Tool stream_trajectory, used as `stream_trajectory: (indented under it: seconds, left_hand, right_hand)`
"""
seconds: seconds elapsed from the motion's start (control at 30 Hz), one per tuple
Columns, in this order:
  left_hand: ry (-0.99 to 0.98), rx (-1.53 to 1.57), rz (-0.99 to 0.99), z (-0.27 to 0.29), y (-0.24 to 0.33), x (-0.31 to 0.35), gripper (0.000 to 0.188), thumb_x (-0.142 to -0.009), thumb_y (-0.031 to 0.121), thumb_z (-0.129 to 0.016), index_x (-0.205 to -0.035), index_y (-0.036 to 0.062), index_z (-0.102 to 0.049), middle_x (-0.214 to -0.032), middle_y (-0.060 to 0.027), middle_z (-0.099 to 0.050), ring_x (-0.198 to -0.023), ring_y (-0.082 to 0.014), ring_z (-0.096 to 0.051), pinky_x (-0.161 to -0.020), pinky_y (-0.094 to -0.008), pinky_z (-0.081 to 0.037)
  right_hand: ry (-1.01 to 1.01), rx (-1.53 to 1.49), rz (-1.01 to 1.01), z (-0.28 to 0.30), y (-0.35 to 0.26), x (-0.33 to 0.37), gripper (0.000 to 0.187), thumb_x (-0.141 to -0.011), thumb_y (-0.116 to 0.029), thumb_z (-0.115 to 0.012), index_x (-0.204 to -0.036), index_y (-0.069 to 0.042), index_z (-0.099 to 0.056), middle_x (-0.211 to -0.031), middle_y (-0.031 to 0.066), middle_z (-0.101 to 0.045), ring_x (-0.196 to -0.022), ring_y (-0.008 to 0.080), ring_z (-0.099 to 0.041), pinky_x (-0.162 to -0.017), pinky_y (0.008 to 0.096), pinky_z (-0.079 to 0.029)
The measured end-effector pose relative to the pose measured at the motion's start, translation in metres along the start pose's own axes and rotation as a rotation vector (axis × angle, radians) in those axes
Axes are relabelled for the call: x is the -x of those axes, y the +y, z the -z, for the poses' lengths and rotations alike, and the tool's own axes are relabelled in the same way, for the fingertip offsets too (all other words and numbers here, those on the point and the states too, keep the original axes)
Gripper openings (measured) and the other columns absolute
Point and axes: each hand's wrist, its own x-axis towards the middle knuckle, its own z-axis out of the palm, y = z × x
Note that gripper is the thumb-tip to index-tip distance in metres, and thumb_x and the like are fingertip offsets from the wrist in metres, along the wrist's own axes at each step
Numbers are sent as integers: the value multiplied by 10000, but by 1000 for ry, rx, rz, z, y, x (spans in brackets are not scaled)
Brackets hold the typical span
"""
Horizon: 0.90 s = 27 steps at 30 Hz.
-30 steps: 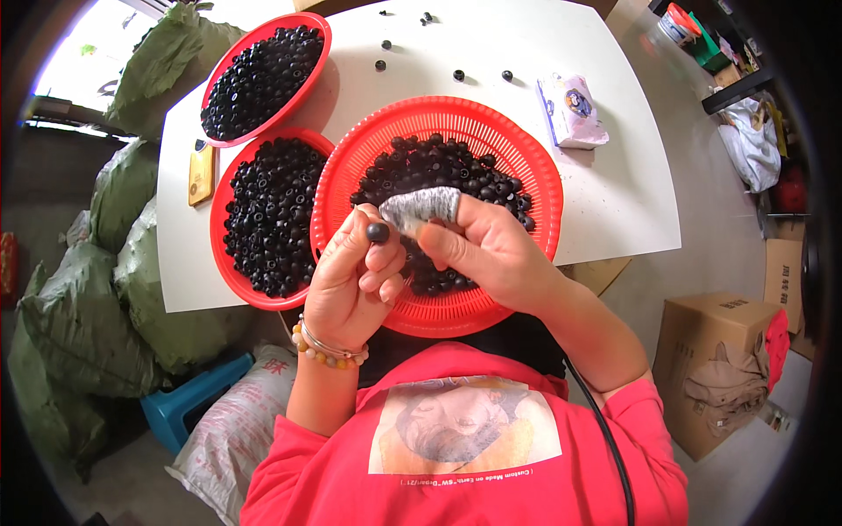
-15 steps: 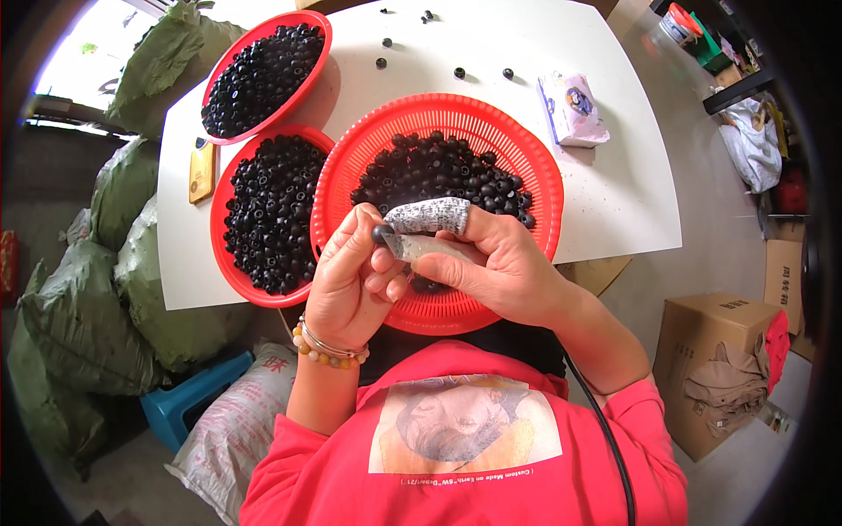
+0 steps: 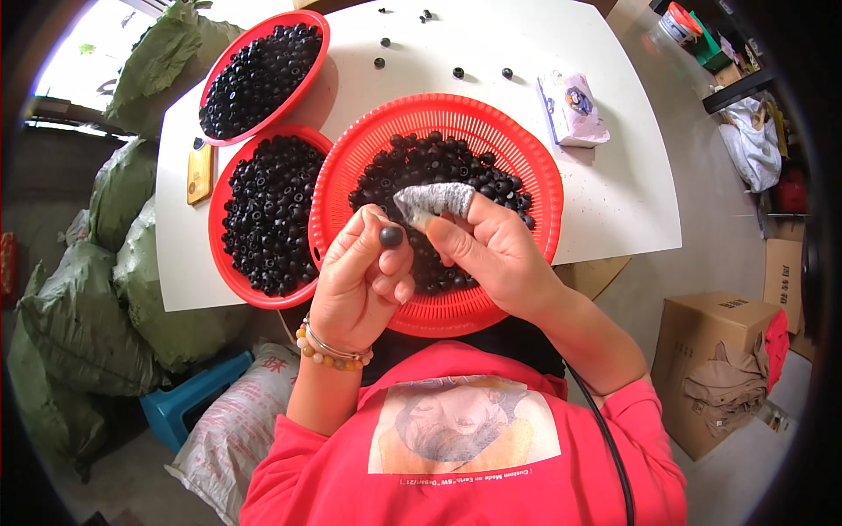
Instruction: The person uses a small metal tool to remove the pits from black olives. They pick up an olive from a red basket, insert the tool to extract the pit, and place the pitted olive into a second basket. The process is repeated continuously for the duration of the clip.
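L hand point(image 3: 351, 282) palm-up, pinching blk bead point(image 3: 391, 236) over red basket point(image 3: 547, 186); R hand point(image 3: 507, 260) curled nearby, can't tell grip.

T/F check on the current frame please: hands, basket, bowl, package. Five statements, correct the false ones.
1. The left hand holds a small black ball. True.
2. The left hand wears the grey finger cover. False: the right hand wears it.
3. The large red basket has slotted walls. True.
4. The purple-and-white package is left of the basket. False: it is to the right.
5. The farther red bowl holds black pieces. True.
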Motion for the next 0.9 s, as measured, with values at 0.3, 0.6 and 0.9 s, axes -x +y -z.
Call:
stream_trajectory:
  seconds: [0.3,0.6,0.9]
  left_hand:
    - [25,-4,11,-2,-4,3,166,-895,171,-377,-990,58,-452,-657,-7,-386,-476,-47,-328,-422,-172,-373]
    - [165,-475,-379,20,44,16,154,-893,226,-398,-855,86,-451,-617,28,-343,-471,-37,-285,-393,-165,-278]
    - [795,-1239,-740,60,97,39,168,-835,148,-521,-923,5,-516,-572,31,-425,-469,-12,-365,-393,-158,-340]
  right_hand:
    - [39,144,0,-3,9,-13,262,-830,-169,-530,-1009,19,-495,-873,50,-570,-800,73,-516,-705,219,-431]
    - [154,256,-51,16,-2,-6,296,-813,-201,-565,-1018,6,-514,-900,16,-560,-824,59,-485,-738,218,-402]
    - [166,158,-69,21,-22,5,312,-816,-208,-563,-1044,-5,-498,-885,-14,-536,-790,34,-472,-705,187,-395]
